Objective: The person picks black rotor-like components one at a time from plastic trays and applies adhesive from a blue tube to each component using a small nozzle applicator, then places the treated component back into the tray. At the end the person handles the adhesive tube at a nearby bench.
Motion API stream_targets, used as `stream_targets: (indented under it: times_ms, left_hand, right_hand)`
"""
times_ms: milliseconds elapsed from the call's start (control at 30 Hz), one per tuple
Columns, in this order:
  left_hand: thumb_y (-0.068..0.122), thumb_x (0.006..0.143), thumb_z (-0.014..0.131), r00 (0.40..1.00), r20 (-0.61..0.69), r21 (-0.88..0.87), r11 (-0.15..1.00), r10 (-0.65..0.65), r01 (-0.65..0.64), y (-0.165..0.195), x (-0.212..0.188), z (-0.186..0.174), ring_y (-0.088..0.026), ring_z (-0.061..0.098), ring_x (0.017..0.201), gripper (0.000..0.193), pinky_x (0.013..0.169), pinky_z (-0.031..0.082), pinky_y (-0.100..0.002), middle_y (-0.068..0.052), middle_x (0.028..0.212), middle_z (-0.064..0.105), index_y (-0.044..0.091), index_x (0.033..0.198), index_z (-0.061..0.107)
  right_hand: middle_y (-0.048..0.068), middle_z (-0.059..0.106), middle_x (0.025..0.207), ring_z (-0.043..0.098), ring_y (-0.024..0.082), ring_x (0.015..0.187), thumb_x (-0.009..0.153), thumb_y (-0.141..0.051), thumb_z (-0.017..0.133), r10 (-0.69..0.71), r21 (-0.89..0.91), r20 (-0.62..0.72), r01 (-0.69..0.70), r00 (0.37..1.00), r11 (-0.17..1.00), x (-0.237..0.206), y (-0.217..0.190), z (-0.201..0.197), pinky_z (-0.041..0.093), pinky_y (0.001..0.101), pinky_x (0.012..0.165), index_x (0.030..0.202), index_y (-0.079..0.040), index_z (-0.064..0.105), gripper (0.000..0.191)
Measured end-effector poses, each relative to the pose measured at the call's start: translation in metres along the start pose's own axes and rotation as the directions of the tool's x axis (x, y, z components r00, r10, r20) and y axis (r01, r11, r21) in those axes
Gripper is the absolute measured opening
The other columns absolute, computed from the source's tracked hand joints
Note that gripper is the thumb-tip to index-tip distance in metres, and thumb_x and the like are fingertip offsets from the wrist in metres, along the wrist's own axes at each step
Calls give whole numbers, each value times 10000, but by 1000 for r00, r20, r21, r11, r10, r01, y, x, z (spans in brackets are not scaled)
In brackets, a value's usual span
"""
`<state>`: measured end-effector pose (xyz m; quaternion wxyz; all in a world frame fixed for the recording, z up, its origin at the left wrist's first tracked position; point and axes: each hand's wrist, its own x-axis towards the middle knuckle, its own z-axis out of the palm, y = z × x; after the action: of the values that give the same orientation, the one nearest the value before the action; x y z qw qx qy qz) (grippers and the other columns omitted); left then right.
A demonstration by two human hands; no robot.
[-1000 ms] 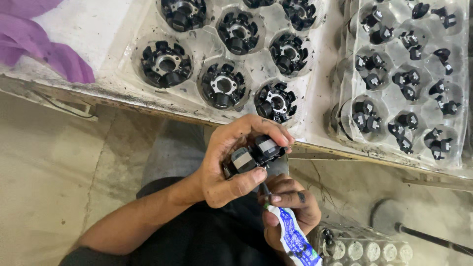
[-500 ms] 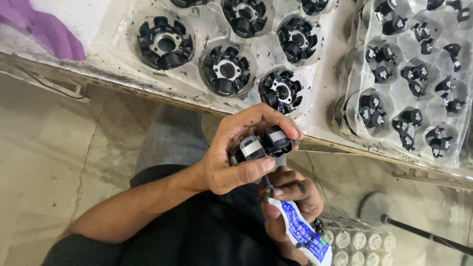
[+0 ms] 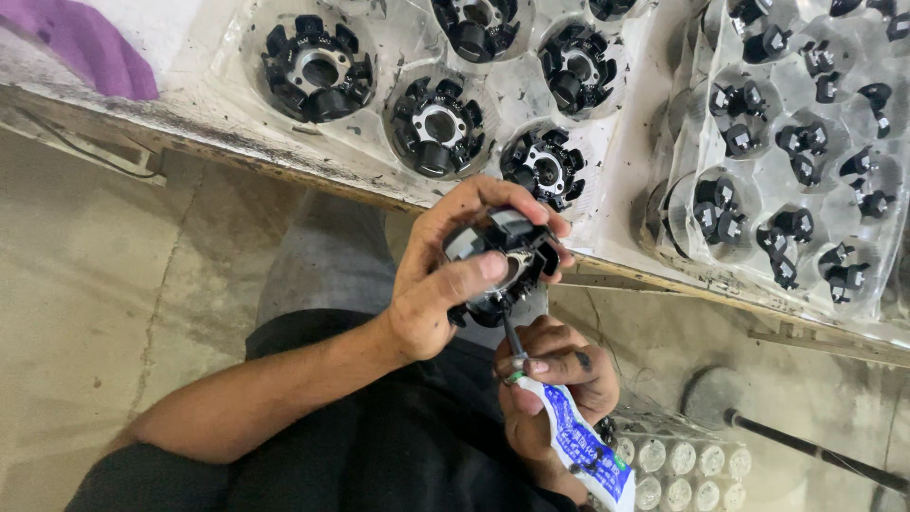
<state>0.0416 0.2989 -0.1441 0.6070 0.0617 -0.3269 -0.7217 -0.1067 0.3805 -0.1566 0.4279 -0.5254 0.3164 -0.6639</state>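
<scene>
My left hand (image 3: 441, 284) grips a black stator core (image 3: 502, 256) below the counter (image 3: 190, 123) edge; my right hand (image 3: 555, 379) squeezes a blue-and-white tube (image 3: 578, 446), its nozzle touching the core's underside.

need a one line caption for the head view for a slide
Left hand grips a black round part while right hand squeezes a blue-and-white tube beneath it.

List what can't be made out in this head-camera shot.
- Black ring-shaped stator part: its middle is covered by the left hand and its thumb.
- White and blue squeeze tube: nozzle tip hidden under the part; the right hand wraps its neck.
- Clear plastic tray of small black clips: cut off by the right edge.
- Purple cloth: cut off at the top left corner.
</scene>
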Motion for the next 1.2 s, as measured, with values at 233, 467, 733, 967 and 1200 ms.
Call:
stream_targets:
  times_ms: [233,467,733,967,1200]
  left_hand:
    - [311,1025,549,953,-253,-500,866,-169,20,-16,-1,6,-508,640,1197,360,1019,561,-530,-260,1247,639,36,1256,574]
    - [418,1038,538,897,-282,-605,788,-341,109,-17,-6,8,-519,639,1202,427,991,561,-520,-234,1205,671,17,1160,623]
    - [449,1001,563,870,-265,-616,767,-415,179,-18,-8,11,-481,653,1170,464,982,558,-498,-209,1159,690,10,1121,649]
    - [450,975,580,843,-272,-649,736,-463,195,-19,-8,10,-480,660,1172,439,987,561,-498,-199,1137,695,32,1092,649]
    - [471,957,593,823,-289,-661,723,-489,198,-19,-7,9,-485,660,1158,483,974,563,-495,-209,1129,696,9,1085,658]
  right_hand:
    - [121,673,908,674,240,793,1000,-339,723,-163,-94,-89,155,983,983,4,13,1,605,378,686,1166,-26,560,390]
    - [183,645,947,679,245,755,1080,-272,665,-62,-172,-56,52,997,984,4,10,-7,585,336,633,1086,-8,588,275]
    - [150,648,829,648,212,626,1068,-197,684,-44,-217,-17,40,999,975,3,7,-9,559,311,646,993,17,625,235]
    - [138,646,768,655,203,652,1076,-211,688,-11,-277,-6,9,1000,961,4,2,-6,541,301,669,985,5,644,239]
    - [126,649,780,673,207,672,1074,-165,658,13,-313,0,-13,1000,950,4,1,-8,566,319,676,963,-5,632,196]
